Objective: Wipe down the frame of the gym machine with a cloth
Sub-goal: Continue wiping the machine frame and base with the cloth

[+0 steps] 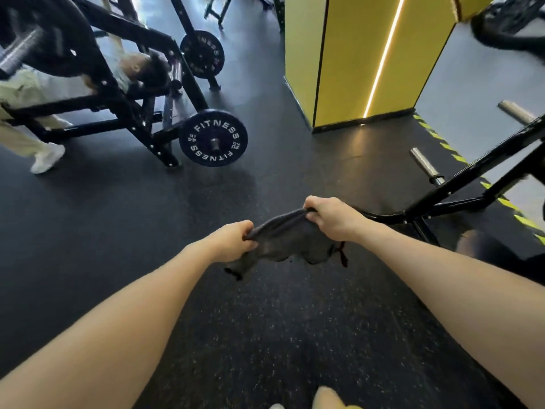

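- Both hands pinch the dark grey fabric cloth (290, 242) stretched between them: left hand (234, 240) at one end, right hand (331, 218) at the other.
- The black tubular steel machine frame (448, 191) lies just right of the right hand, slanting up and away rightward.
- The right hand is nearer; the cloth does not yet touch the frame.

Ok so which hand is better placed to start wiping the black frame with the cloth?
Probably the right hand. It already grips the cloth, and the black frame runs just beyond it on that side. The left hand grips the cloth's other end, farther from that frame.
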Demonstrator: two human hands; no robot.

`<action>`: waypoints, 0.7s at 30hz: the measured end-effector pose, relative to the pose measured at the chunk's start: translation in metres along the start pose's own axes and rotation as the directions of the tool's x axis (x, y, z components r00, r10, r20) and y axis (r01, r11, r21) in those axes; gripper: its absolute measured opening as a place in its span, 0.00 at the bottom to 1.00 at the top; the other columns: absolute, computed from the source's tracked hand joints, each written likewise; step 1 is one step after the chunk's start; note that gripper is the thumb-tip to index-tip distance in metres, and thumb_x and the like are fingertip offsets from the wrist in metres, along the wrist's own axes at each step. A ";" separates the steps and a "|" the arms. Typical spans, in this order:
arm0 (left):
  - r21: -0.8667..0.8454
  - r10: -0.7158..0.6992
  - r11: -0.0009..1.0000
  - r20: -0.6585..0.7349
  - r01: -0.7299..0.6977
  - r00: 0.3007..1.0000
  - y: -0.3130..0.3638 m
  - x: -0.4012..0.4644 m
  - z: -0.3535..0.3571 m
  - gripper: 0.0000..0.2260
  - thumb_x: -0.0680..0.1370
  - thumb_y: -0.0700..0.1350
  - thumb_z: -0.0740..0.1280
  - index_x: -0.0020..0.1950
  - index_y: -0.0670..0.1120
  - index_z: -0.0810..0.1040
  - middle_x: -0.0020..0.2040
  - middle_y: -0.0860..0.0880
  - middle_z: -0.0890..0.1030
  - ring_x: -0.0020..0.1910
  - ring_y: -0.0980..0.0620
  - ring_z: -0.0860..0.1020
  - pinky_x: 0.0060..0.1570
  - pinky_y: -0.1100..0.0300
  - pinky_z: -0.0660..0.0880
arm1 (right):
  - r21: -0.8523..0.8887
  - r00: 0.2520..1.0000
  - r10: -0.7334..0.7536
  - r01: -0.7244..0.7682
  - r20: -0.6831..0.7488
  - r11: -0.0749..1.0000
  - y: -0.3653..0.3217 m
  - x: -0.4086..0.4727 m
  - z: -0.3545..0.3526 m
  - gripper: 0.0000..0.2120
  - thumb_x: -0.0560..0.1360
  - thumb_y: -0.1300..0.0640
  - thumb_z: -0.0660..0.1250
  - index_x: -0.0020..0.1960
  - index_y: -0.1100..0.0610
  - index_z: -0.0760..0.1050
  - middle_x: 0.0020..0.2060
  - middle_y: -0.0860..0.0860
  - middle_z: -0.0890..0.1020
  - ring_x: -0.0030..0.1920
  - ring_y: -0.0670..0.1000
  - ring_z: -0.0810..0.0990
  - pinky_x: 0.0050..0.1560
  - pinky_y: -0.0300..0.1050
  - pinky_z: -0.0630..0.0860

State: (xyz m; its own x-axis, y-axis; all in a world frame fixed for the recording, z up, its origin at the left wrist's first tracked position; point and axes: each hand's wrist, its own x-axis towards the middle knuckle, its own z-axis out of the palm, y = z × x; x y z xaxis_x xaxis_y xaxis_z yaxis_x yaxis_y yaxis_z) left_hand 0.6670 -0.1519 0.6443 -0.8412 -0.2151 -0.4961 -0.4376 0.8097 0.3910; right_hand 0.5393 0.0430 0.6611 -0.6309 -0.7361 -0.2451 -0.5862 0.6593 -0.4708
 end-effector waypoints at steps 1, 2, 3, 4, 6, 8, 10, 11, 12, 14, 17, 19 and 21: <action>-0.043 0.004 0.999 -0.002 -0.004 1.000 -0.003 0.016 -0.008 0.07 0.79 0.47 0.64 0.43 0.51 0.68 0.43 0.51 0.74 0.43 0.51 0.72 0.37 0.58 0.65 | 0.013 0.999 0.034 -0.034 -0.009 0.999 0.002 0.015 -0.002 0.07 0.81 0.56 0.57 0.56 0.57 0.70 0.51 0.58 0.77 0.46 0.57 0.73 0.48 0.49 0.70; -0.087 0.009 0.996 -0.012 -0.010 1.000 -0.004 0.032 -0.018 0.05 0.80 0.47 0.62 0.46 0.49 0.69 0.42 0.51 0.74 0.43 0.51 0.72 0.35 0.59 0.65 | 0.027 0.997 0.072 -0.071 -0.015 0.997 0.004 0.031 -0.006 0.07 0.81 0.56 0.57 0.56 0.57 0.70 0.52 0.58 0.77 0.48 0.57 0.73 0.49 0.49 0.70; -0.126 0.015 0.992 -0.025 -0.018 1.000 -0.005 0.049 -0.027 0.04 0.81 0.46 0.61 0.48 0.48 0.71 0.42 0.51 0.75 0.43 0.52 0.72 0.35 0.61 0.65 | 0.043 0.994 0.104 -0.103 -0.017 0.994 0.006 0.048 -0.009 0.07 0.81 0.56 0.57 0.57 0.56 0.70 0.52 0.58 0.77 0.49 0.58 0.74 0.49 0.49 0.70; -0.161 0.017 0.987 -0.030 -0.021 0.999 -0.005 0.065 -0.038 0.03 0.81 0.46 0.61 0.49 0.47 0.73 0.43 0.51 0.76 0.43 0.52 0.73 0.35 0.62 0.65 | 0.063 0.992 0.127 -0.126 -0.014 0.990 0.008 0.066 -0.013 0.07 0.81 0.56 0.57 0.57 0.56 0.70 0.52 0.57 0.76 0.50 0.58 0.74 0.49 0.49 0.70; -0.203 0.020 0.979 -0.003 -0.020 1.000 -0.007 0.098 -0.061 0.05 0.81 0.43 0.61 0.53 0.48 0.75 0.46 0.50 0.79 0.45 0.52 0.75 0.38 0.62 0.68 | 0.090 0.990 0.142 -0.142 0.012 0.986 0.014 0.102 -0.023 0.08 0.81 0.59 0.57 0.57 0.55 0.72 0.52 0.55 0.76 0.50 0.56 0.74 0.49 0.47 0.70; -0.176 0.059 0.983 0.072 -0.046 0.996 -0.011 0.130 -0.088 0.09 0.80 0.39 0.61 0.54 0.50 0.76 0.48 0.50 0.80 0.47 0.52 0.77 0.41 0.62 0.71 | 0.109 0.992 0.117 -0.123 0.053 0.986 0.022 0.137 -0.037 0.10 0.79 0.63 0.57 0.55 0.54 0.74 0.51 0.53 0.76 0.53 0.55 0.74 0.51 0.45 0.70; -0.072 0.138 0.989 0.137 -0.129 0.981 -0.014 0.161 -0.119 0.15 0.78 0.35 0.60 0.49 0.55 0.76 0.46 0.54 0.80 0.46 0.53 0.77 0.42 0.62 0.73 | 0.117 0.992 0.087 -0.098 0.093 0.988 0.027 0.171 -0.055 0.14 0.77 0.67 0.57 0.50 0.50 0.74 0.49 0.50 0.76 0.53 0.53 0.75 0.52 0.44 0.70; 0.003 0.174 0.984 0.162 -0.177 0.971 -0.015 0.175 -0.134 0.18 0.77 0.33 0.59 0.45 0.58 0.75 0.43 0.55 0.79 0.44 0.54 0.77 0.42 0.62 0.73 | 0.093 0.991 0.076 -0.086 0.106 0.992 0.027 0.186 -0.062 0.15 0.76 0.67 0.57 0.48 0.48 0.75 0.49 0.49 0.76 0.53 0.53 0.75 0.52 0.44 0.70; 0.068 0.207 0.973 0.169 -0.221 0.964 -0.016 0.190 -0.149 0.20 0.76 0.32 0.59 0.41 0.59 0.75 0.41 0.56 0.79 0.42 0.55 0.77 0.41 0.62 0.74 | 0.044 0.993 0.055 -0.060 0.104 0.997 0.026 0.202 -0.069 0.16 0.76 0.67 0.58 0.48 0.48 0.76 0.49 0.49 0.75 0.54 0.53 0.74 0.53 0.45 0.71; 0.157 0.300 0.934 0.142 -0.321 0.943 -0.016 0.218 -0.173 0.20 0.72 0.31 0.59 0.34 0.56 0.73 0.38 0.55 0.77 0.40 0.53 0.76 0.40 0.60 0.72 | -0.076 0.999 0.006 -0.004 0.034 0.997 0.017 0.233 -0.081 0.13 0.76 0.65 0.62 0.49 0.50 0.80 0.51 0.50 0.72 0.56 0.51 0.69 0.57 0.45 0.69; 0.178 0.500 0.850 0.026 -0.496 0.865 -0.013 0.261 -0.207 0.16 0.69 0.29 0.61 0.36 0.50 0.72 0.37 0.55 0.73 0.41 0.50 0.74 0.41 0.58 0.70 | -0.065 0.995 -0.032 0.025 -0.099 0.998 -0.002 0.283 -0.100 0.10 0.76 0.64 0.66 0.47 0.52 0.82 0.51 0.51 0.68 0.53 0.51 0.67 0.56 0.44 0.69; 0.040 0.536 0.843 -0.141 -0.537 0.832 -0.013 0.293 -0.231 0.16 0.69 0.29 0.61 0.39 0.52 0.72 0.39 0.53 0.75 0.40 0.50 0.74 0.42 0.55 0.71 | 0.068 0.994 -0.006 0.014 -0.112 0.998 -0.015 0.317 -0.111 0.10 0.76 0.65 0.63 0.45 0.54 0.80 0.50 0.53 0.68 0.50 0.54 0.71 0.54 0.46 0.70; -0.100 0.514 0.824 -0.285 -0.558 0.809 -0.014 0.331 -0.254 0.19 0.70 0.31 0.64 0.42 0.57 0.67 0.45 0.51 0.74 0.42 0.49 0.76 0.42 0.53 0.74 | 0.157 0.989 0.033 -0.010 -0.145 0.988 -0.022 0.349 -0.121 0.11 0.76 0.65 0.61 0.44 0.54 0.79 0.49 0.53 0.69 0.50 0.54 0.74 0.54 0.45 0.70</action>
State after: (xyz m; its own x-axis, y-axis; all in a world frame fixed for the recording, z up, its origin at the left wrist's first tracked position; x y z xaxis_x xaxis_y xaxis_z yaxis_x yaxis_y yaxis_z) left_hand 0.3141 -0.3734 0.6709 -0.9960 0.0867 0.0203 0.0775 0.7323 0.6766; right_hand 0.2709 -0.2099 0.6882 -0.7171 -0.6838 -0.1351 -0.4927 0.6344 -0.5957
